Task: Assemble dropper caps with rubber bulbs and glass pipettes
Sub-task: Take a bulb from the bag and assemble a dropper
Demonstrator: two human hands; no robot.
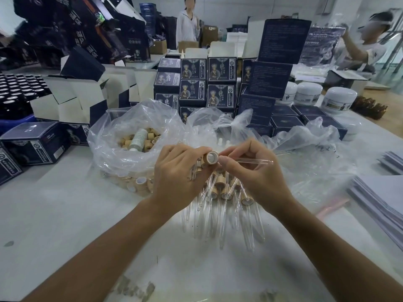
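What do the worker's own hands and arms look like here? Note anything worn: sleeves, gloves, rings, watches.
Both forearms are bare right to the frame's lower edge, with no sleeves showing. The left hand and right hand wear no gloves, and no rings, watch or bracelet show. The fingernails look short and unpainted.

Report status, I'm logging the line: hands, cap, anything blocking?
Left hand grips wooden cap. Right hand pinches glass tube, end at cap opening. Finished droppers piled below, nothing blocking.
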